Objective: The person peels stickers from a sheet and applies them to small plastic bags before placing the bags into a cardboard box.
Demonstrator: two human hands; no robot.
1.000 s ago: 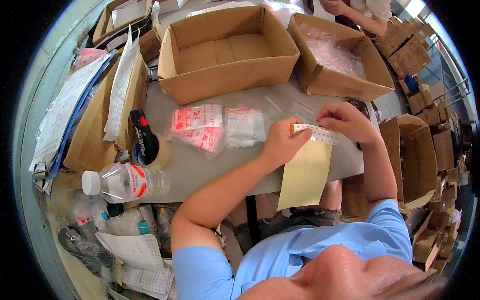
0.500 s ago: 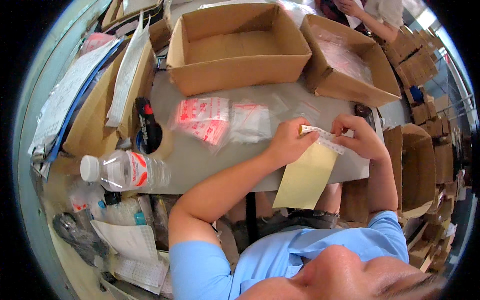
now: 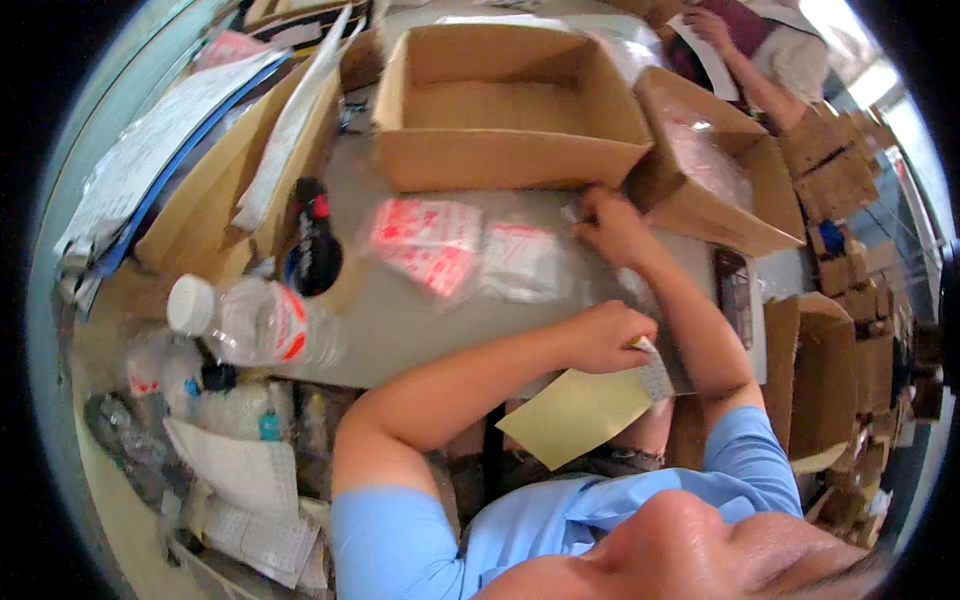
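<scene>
My left hand [image 3: 608, 335] is closed on a strip of paper labels near the table's front edge. The strip's yellow backing [image 3: 575, 415] hangs down over my lap, and its white printed face shows beside my fingers. My right hand [image 3: 615, 228] is stretched forward to the front of the open cardboard box [image 3: 510, 160], fingers pinched together. Something small and whitish shows at its fingertips, too blurred to name. Left of that hand lie clear zip bags [image 3: 520, 262] and a pile of plastic bags with red print [image 3: 425, 242].
A second cardboard box [image 3: 705, 205] at the right holds clear bags. A phone [image 3: 735, 285] lies by the table's right edge. At the left are a plastic bottle [image 3: 245, 320], a black-and-red tool [image 3: 315, 240] and a paper-filled carton [image 3: 210, 200]. Another person's hand [image 3: 708, 30] holds paper.
My right hand has let go of the label strip and moved forward to the box. My left hand has drawn the strip slightly nearer to me, and its yellow backing has swung leftward.
</scene>
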